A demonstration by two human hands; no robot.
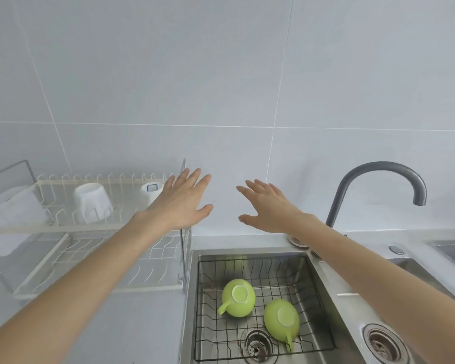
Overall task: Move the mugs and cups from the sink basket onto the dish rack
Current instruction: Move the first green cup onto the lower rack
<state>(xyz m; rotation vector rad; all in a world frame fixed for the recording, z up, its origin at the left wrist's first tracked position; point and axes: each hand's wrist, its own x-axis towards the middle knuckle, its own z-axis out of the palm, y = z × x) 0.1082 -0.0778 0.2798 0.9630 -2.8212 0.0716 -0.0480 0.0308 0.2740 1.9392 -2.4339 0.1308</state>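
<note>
Nearest the camera, the black wire sink basket (202,324) sits inside the stainless steel sink (192,306), and two lime-green ceramic mugs are in it, both upside down with their pale bases up. The left green mug (239,298) has its handle pointing toward the lower left; the right green mug (281,321) lies just beside it, apart by a small gap, its handle pointing down toward the round steel drain strainer (258,345). These two appear to be what is left to move. A faint green patch on the far wall of the sink looks like a reflection, not a third mug. Further off, both bare arms reach forward above the counter. The left hand (184,203) is spread flat with fingers apart and grips nothing; it hovers in front of the right end of the white two-tier wire dish rack (63,227). The right hand (268,206) is likewise splayed and empty, held in the air between the rack and the dark grey curved faucet (378,179). Beyond the hands, the upper tier of the rack carries a white upturned mug (92,202) and, farther right, a white cup with a blue mark (151,191), partly hidden by the left hand. I judge the job about halfway: two pieces racked, two green mugs waiting.
</note>
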